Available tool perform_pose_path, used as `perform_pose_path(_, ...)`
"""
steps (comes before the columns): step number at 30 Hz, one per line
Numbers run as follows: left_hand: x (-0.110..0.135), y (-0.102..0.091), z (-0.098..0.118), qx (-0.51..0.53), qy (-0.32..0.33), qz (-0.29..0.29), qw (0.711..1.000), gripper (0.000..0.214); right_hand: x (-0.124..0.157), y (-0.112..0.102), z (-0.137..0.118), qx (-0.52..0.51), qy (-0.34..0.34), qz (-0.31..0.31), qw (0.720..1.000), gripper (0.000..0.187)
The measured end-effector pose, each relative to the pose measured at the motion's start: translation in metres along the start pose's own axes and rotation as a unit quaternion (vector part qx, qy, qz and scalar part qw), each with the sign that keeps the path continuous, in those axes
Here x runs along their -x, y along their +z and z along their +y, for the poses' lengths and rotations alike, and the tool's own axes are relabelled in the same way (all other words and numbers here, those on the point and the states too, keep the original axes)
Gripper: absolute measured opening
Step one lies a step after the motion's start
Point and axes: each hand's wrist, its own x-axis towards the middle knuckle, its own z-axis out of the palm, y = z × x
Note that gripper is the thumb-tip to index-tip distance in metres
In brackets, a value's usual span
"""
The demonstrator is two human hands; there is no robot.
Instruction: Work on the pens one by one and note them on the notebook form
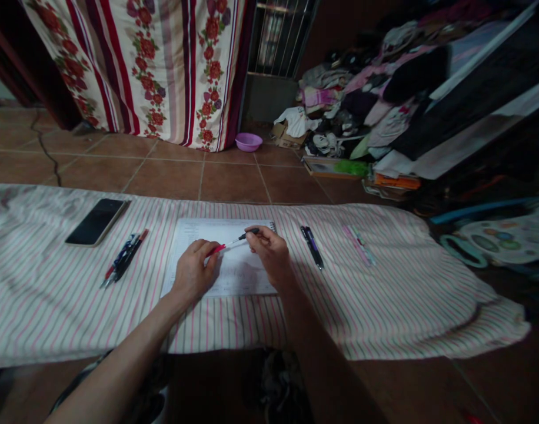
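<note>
A striped cloth (384,282) covers a low surface on a tiled floor (234,179), with a floral curtain (163,65) and a clothes pile (362,100) behind. Above the spiral notebook (238,277), the red pen (229,242) spans both hands. The left hand (194,274) pinches its red barrel and the right hand (269,253) its black end.
</note>
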Motion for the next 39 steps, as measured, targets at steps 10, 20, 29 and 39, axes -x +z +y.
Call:
perform_pose_path(10, 0.000, 0.000, 0.000, 0.004, 0.006, 0.010, 1.000, 0.021, 0.000, 0.001, 0.004, 0.031, -0.023, -0.018, 0.999, 0.020)
perform_pose_path(20, -0.001, -0.001, 0.002, 0.008, 0.013, 0.012, 1.000, 0.019, -0.001, 0.001, 0.008, 0.049, -0.020, -0.053, 0.997, 0.020)
perform_pose_path(29, -0.001, -0.003, 0.004, 0.028, 0.011, 0.013, 0.999, 0.018, 0.003, 0.006, 0.005, 0.053, -0.010, -0.073, 0.996, 0.019)
perform_pose_path(39, -0.001, -0.003, 0.005, 0.038, 0.002, 0.002, 0.999, 0.017, 0.003, 0.009, 0.010, 0.010, 0.007, -0.077, 0.997, 0.021)
